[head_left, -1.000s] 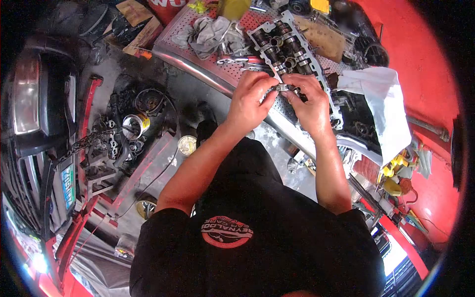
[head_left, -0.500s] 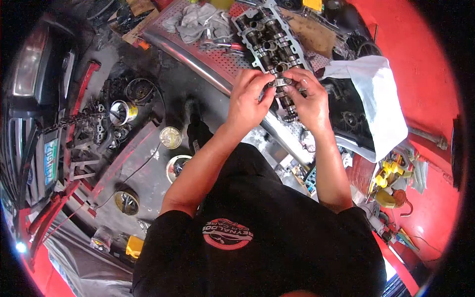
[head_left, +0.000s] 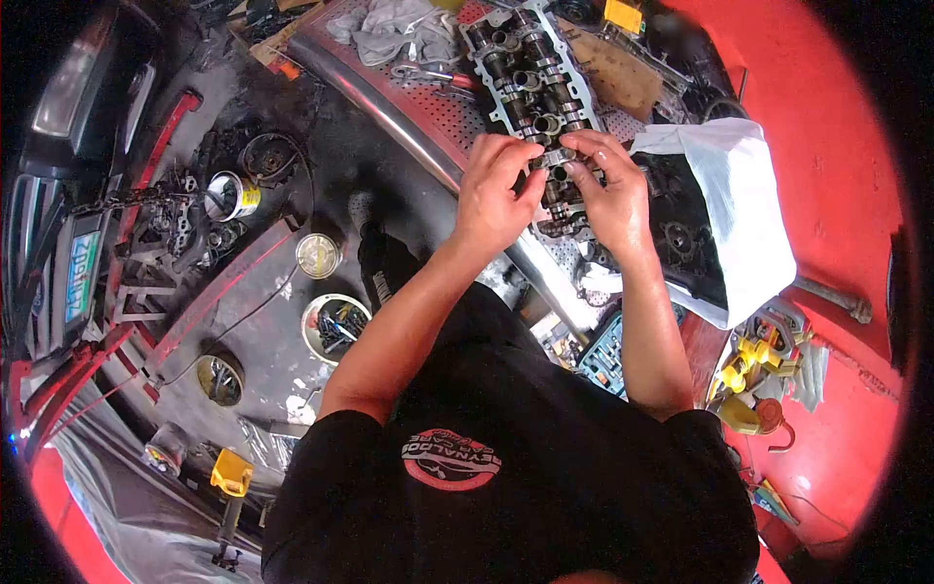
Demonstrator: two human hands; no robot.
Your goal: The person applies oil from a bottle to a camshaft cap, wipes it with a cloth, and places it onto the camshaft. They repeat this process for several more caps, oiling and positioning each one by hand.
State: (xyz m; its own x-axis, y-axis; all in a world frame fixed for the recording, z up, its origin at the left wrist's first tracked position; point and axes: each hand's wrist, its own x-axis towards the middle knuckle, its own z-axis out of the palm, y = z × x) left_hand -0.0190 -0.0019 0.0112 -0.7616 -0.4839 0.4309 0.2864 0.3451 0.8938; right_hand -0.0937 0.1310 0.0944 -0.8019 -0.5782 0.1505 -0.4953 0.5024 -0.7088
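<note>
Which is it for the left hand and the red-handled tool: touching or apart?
Apart. The head view shows bare perforated bench between the left hand and red-handled tool.

Perforated bench [head_left: 449, 115], cylinder head [head_left: 533, 90], rag [head_left: 401, 35] (crumpled)

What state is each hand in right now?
Left hand: closed, holding one end of a small metal part.
Right hand: closed, holding its other end.

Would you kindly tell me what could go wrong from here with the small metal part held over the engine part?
The left hand and right hand hold the small metal part by its ends, so it might slip into gaps in the engine part. The red-handled tool lies close to that engine part, so a bump might shift it.
</note>
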